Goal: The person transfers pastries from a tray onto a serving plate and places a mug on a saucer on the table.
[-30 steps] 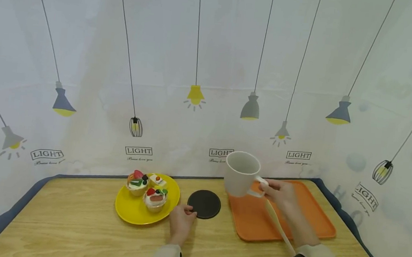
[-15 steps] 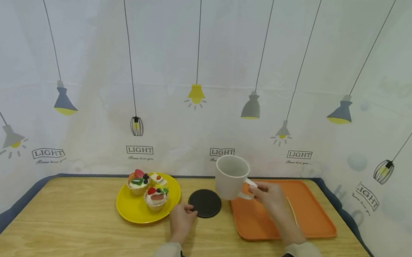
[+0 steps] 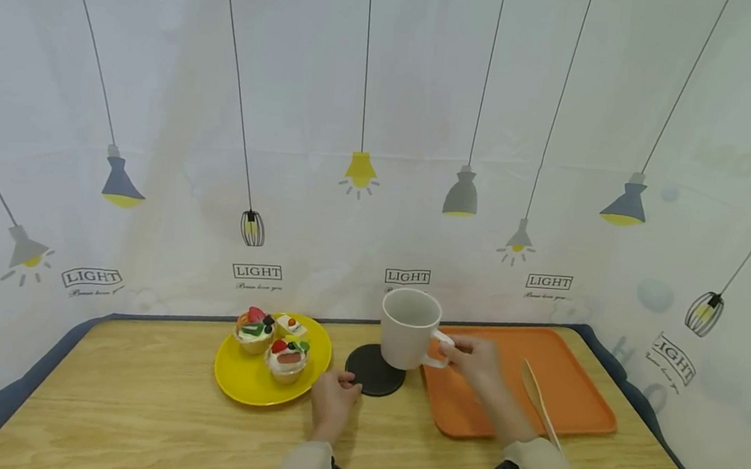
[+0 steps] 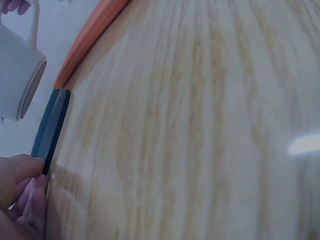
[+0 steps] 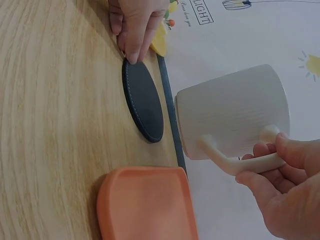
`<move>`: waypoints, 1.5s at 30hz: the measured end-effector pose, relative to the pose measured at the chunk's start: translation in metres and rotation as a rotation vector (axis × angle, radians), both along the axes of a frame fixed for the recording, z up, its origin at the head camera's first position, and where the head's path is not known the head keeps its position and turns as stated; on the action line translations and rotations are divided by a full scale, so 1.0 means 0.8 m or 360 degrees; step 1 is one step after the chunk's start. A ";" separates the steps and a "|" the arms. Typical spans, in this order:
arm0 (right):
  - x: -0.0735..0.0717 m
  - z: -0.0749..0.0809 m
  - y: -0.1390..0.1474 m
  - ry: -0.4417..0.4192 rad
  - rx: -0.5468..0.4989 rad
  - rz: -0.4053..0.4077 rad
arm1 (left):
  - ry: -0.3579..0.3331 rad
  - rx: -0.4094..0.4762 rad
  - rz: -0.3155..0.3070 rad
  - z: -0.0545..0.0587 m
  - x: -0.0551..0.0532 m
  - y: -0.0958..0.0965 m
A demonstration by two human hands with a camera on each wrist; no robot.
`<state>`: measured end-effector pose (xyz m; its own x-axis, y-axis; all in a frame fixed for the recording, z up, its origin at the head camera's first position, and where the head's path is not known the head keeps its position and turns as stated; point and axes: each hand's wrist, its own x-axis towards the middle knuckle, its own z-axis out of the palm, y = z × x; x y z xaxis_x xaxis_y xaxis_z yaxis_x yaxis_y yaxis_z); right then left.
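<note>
A white mug (image 3: 410, 328) hangs upright above the table, overlapping the right part of a round black coaster (image 3: 373, 374) in the head view. My right hand (image 3: 477, 362) grips it by the handle, thumb and fingers wrapped round it in the right wrist view. The gap between the mug's base and the coaster (image 5: 144, 102), which has a stitched edge, shows in that view. My left hand (image 3: 332, 402) pinches the near left edge of the coaster, thumb on one side and fingers on the other in the left wrist view. The coaster lies on the wooden table.
Left of the left hand stands a yellow plate (image 3: 235, 382) bearing several small fruit-topped cakes (image 3: 286, 361). An orange tray (image 3: 577, 386) lies at the right, with a thin wooden utensil (image 3: 538, 401) across its near edge. A printed cloth wall (image 3: 321, 245) stands behind the table.
The right hand has carried the mug left and down from over the tray toward the coaster. More of the wooden utensil now shows than half a second ago. The left hand stays at the coaster.
</note>
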<state>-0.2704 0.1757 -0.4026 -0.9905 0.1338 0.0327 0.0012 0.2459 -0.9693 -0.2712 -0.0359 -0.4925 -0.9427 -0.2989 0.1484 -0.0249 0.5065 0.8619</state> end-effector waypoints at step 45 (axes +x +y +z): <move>-0.010 -0.034 -0.050 0.0059 -0.0009 0.0033 | -0.0013 -0.0009 0.0021 -0.004 0.000 0.001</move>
<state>-0.2787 0.1358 -0.4295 -0.9911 0.1137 0.0690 -0.0400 0.2403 -0.9699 -0.2714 -0.0354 -0.4956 -0.9399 -0.3103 0.1425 -0.0385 0.5108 0.8589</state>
